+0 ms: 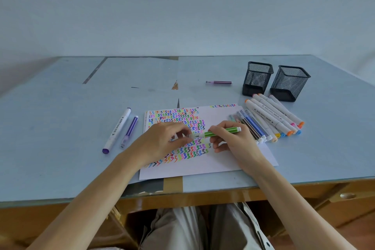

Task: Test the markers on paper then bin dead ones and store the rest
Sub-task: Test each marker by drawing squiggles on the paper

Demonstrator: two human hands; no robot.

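Right hand (231,140) fingers curl round a green striped marker (221,132); left hand (162,140) fingers pinch its clear cap (194,135). Both over scribbled paper (223,160); two black mesh cups (257,78) stand beyond.

This looks like a plain study or home office corner. A wooden bench (203,197) with a drawer pull (347,195) sits hard against a bare pale wall (182,6), its top covered by a glass sheet over pale blue paper patched with tape. 2 black mesh pen holders (257,78) stand at the far right, markers (274,117) lie loose beside them, and a scribbled sheet of paper (223,160) lies in front of the seated person.
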